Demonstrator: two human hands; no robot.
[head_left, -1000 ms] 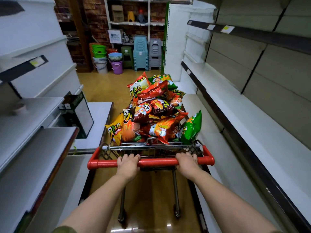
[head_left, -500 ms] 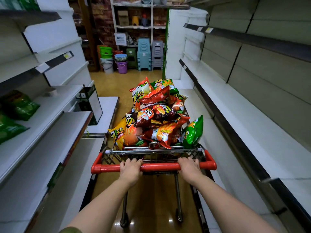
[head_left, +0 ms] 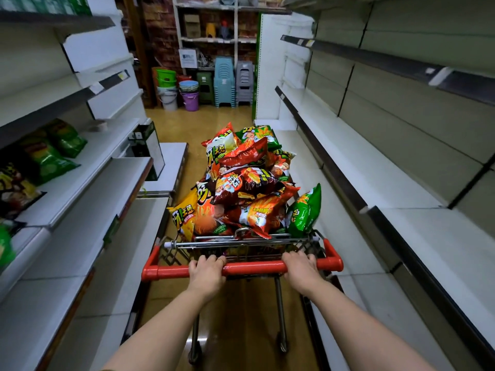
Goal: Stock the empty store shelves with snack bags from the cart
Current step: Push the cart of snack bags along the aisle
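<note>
A wire shopping cart with a red handle (head_left: pixel 254 268) stands in the aisle in front of me, heaped with snack bags (head_left: pixel 249 188) in red, orange, yellow and green. A green bag (head_left: pixel 305 210) leans at the cart's right side. My left hand (head_left: pixel 207 271) grips the handle left of centre, and my right hand (head_left: pixel 301 267) grips it right of centre. White shelves (head_left: pixel 356 167) run bare along the right side. On the left shelves (head_left: pixel 88 167) lie a few green and dark snack bags (head_left: pixel 51 153).
The tan floor aisle (head_left: pixel 203 124) runs ahead to stacked plastic stools (head_left: pixel 225 81) and buckets (head_left: pixel 166 87) against a brick wall. A dark box with a glass face (head_left: pixel 148 151) stands on the left lower shelf near the cart.
The view has shifted back and left along the aisle, so snack bags on the left shelves have come into sight. Both hands keep their grip on the handle.
</note>
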